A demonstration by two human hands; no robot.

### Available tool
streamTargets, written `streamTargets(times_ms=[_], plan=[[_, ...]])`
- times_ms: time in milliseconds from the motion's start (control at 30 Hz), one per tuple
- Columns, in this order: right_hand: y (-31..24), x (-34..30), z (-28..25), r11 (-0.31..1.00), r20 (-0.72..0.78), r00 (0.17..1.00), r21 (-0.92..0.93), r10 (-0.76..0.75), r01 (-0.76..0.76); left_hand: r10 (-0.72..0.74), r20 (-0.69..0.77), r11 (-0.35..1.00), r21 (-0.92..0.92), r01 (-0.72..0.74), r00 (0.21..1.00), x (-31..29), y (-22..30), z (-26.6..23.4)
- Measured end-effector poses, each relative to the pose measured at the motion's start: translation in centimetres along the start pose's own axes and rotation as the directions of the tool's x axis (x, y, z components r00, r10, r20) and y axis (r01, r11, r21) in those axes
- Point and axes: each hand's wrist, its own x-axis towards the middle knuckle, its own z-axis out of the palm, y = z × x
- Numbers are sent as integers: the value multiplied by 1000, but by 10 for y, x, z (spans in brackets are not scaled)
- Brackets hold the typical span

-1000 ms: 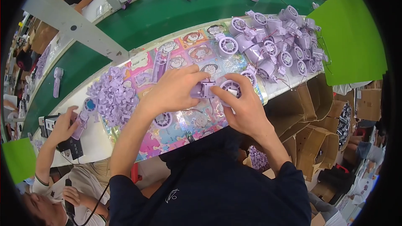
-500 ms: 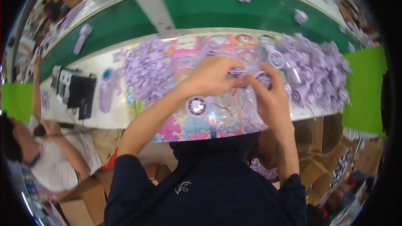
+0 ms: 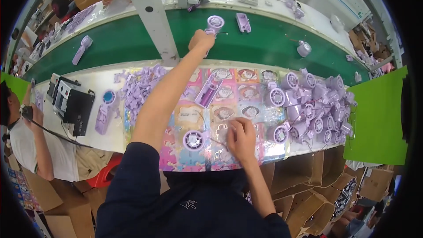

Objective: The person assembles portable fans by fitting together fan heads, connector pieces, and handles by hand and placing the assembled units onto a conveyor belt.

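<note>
Over the belt (image 3: 273, 35), the left hand (image 3: 201, 41) clasps 1 fan (image 3: 215, 22).

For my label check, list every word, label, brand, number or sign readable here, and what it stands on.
No text can be quoted; what shows is:
White mark on the dark navy cloth shirt: too small to read.
Pale print on the black box-shaped device: too small.
Lettering on the glossy multicoloured cartoon-printed sheet: blurred.
Green marks on the upright white board: no letters distinguishable.
</note>
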Motion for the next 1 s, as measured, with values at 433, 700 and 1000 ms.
streamTargets(times_ms=[433,700,1000], plan=[[5,8,1,987,-10,990,79,144,-142,540,-380,744,-203,-637,751,-170,-57,-113],[-3,14,3,993,9,997,89,75,-76,521,-596,741,671,22,611,-208,-263,-233],[-41,39,-26,967,105,991,247,-82,54,533,-440,733,667,-135,723,-207,-236,-257]])
